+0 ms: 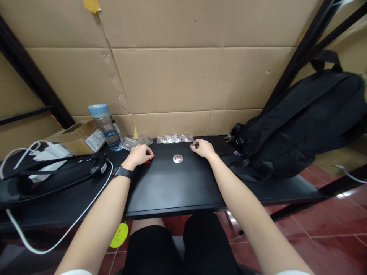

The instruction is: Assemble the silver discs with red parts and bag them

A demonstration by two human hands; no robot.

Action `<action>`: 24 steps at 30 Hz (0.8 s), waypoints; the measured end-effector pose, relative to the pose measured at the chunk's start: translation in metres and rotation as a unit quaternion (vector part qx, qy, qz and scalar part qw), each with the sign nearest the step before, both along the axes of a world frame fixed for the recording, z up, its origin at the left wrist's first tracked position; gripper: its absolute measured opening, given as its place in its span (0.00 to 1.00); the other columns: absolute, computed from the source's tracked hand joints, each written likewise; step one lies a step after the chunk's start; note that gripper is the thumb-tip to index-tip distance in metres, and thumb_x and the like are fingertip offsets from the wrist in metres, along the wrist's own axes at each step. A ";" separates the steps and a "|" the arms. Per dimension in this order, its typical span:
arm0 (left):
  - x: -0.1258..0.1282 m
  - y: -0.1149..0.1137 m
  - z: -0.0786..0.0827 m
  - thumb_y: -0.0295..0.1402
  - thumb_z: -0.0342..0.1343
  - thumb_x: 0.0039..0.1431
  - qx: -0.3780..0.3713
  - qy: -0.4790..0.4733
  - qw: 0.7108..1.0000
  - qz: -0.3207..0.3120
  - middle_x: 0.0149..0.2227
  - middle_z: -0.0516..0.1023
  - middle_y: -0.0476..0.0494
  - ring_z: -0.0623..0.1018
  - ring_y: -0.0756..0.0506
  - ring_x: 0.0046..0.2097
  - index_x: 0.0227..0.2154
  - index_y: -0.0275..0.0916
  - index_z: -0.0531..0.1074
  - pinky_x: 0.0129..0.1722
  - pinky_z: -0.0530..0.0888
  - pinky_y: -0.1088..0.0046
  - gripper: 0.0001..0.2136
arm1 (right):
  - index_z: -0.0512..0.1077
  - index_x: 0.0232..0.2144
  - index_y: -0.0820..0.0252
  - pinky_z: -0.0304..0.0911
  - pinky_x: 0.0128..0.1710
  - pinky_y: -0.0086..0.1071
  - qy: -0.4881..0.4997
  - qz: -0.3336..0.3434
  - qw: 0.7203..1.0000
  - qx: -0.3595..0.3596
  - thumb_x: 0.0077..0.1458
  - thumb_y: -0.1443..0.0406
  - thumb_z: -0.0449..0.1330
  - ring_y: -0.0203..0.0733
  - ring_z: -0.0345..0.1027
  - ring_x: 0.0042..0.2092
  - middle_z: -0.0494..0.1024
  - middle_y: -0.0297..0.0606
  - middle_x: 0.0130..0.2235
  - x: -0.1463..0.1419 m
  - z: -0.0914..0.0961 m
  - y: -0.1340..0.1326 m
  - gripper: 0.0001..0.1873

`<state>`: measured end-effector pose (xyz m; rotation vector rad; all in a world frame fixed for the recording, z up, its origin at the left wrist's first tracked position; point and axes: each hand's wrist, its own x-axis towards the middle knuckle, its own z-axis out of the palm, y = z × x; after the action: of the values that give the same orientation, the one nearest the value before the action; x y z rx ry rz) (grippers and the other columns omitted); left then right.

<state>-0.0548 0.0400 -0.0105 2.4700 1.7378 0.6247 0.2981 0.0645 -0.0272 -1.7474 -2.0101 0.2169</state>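
Observation:
My left hand (140,154), with a dark watch band on its wrist, is low over the left part of the black tabletop (172,187). Its fingers are pinched together on a thin red cord (147,162), part of which lies on the table under them. My right hand (203,148) is closed on a small shiny round disc (193,146), mostly covered by the fingers. Between the hands lies a silver disc (177,158) with a red spot at its centre. Behind it, several similar discs in clear wrapping (174,139) form a row.
Crumpled clear plastic (134,141) and a blue-lidded water bottle (106,128) stand behind my left hand. An open cardboard box (82,135), a black case (57,173) and a white cable (94,202) are at left. A black backpack (304,122) leans at right.

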 end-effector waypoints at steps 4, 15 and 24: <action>0.003 0.000 -0.003 0.34 0.60 0.49 0.006 0.025 1.000 0.000 0.31 0.83 0.45 0.81 0.40 0.36 0.23 0.47 0.80 0.37 0.71 0.68 0.04 | 0.77 0.41 0.53 0.64 0.46 0.37 0.035 -0.004 0.999 -0.005 0.52 0.61 0.66 0.48 0.75 0.47 0.83 0.39 0.44 0.001 0.000 0.001 0.13; 0.037 -0.019 0.012 0.41 0.59 0.58 0.022 -0.166 0.984 -0.054 0.37 0.84 0.46 0.80 0.44 0.32 0.33 0.43 0.79 0.41 0.74 0.67 0.09 | 0.73 0.43 0.56 0.67 0.44 0.36 0.253 0.172 0.948 0.088 0.46 0.65 0.69 0.42 0.76 0.42 0.81 0.37 0.45 -0.020 0.005 -0.009 0.19; 0.068 -0.029 0.010 0.40 0.68 0.50 -0.007 -0.385 0.915 -0.118 0.35 0.83 0.44 0.83 0.41 0.40 0.36 0.40 0.74 0.49 0.76 0.61 0.14 | 0.72 0.47 0.54 0.68 0.42 0.35 0.363 0.278 0.885 0.092 0.48 0.61 0.70 0.44 0.76 0.49 0.80 0.40 0.49 -0.080 0.013 -0.048 0.23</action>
<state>0.0136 0.0109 -0.0007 1.9393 1.1079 1.3095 0.2179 0.0164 -0.0146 -0.7447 -1.8004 0.7181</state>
